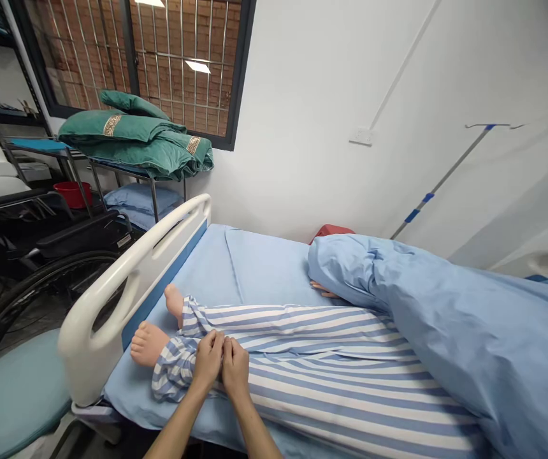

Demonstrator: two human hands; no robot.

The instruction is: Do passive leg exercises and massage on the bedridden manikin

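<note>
Both hands are right down on the striped pajama trousers (302, 325), the left hand (208, 358) and the right hand (236, 368) pinching the fabric, knuckles up, fingertips meeting! Just left of them, the manikin's bare feet (148, 343) stick out of the cuffs onto the blue bedsheet (264, 268). Past the hands, a blue duvet (427, 312) is bunched over the far end, manikin fingers (324, 291) peeking out, and there's the white bed rail (133, 280), hard by those feet!
</note>
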